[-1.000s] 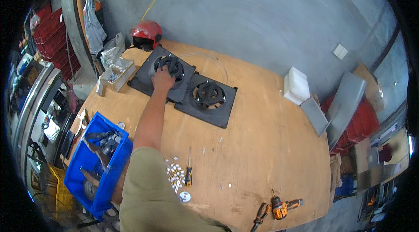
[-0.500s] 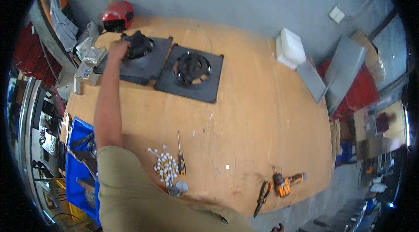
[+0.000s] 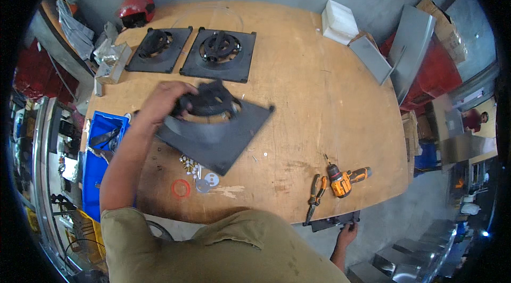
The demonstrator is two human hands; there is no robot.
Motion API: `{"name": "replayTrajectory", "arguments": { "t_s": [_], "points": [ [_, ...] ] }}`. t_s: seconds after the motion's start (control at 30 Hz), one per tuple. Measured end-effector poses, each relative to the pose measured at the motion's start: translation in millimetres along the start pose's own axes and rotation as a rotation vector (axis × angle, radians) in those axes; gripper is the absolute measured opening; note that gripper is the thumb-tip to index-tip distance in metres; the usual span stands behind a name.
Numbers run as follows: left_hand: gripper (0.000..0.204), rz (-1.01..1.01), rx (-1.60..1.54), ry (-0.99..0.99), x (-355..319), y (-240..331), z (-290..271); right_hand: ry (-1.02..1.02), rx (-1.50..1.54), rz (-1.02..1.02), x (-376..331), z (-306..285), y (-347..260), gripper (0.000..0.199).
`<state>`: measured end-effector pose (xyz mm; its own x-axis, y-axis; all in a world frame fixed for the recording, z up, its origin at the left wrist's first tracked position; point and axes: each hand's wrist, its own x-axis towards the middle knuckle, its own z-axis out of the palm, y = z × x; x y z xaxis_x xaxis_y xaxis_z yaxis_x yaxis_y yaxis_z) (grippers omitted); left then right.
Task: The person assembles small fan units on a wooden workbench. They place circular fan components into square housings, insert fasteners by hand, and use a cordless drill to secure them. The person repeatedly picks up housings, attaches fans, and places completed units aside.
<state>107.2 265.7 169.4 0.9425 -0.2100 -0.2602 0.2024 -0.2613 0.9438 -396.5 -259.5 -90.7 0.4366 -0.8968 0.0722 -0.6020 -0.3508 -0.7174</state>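
Out over the left part of the table, my left hand [image 3: 166, 101] is closed around the raised round part of a black square panel [image 3: 213, 142]. The panel hangs tilted, with a round opening under that part, and partly covers small white and brass-coloured fittings [image 3: 187, 166]. Past the table's front edge, at the lower right, my right hand [image 3: 347, 234] grips the end of a dark flat part [image 3: 331, 222]. Much of that part is hidden under the edge. Behind the held panel lie two like black panels, one at left [image 3: 159, 62] and one at right [image 3: 239, 66].
An orange-black cordless drill [image 3: 343, 183] and pliers [image 3: 315, 198] lie near the front edge. A blue bin [image 3: 96, 176] stands left, a red helmet [image 3: 137, 9] back left. White foam blocks [image 3: 340, 21] and grey sheets [image 3: 412, 43] are back right. A red ring [image 3: 181, 188] lies in front.
My left hand has brought the black panel from the back left toward me, over the small fittings. My right hand has come further into view, with the dark part in it.
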Motion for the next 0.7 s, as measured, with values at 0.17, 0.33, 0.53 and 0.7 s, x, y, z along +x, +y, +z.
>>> {"name": "replayTrajectory", "arguments": {
  "t_s": [0.17, 0.33, 0.53, 0.7],
  "points": [
    [0.022, -0.14, 0.038, -0.257, -11, 0, 102, 0.032, 0.201, 0.008, 27, 3, -33, 0.037],
    [0.028, -0.046, 0.179, -0.209, -15, -19, 186, 0.07, 0.212, 0.027, 31, -20, -1, 0.036],
    [0.037, 0.134, 0.189, 0.179, -37, -85, 266, 0.096, 0.2, 0.118, 48, -31, 34, 0.035],
    [0.039, 0.153, 0.16, 0.235, -51, -124, 312, -0.054, 0.112, -0.191, 62, -9, -9, 0.033]
  ]
}}
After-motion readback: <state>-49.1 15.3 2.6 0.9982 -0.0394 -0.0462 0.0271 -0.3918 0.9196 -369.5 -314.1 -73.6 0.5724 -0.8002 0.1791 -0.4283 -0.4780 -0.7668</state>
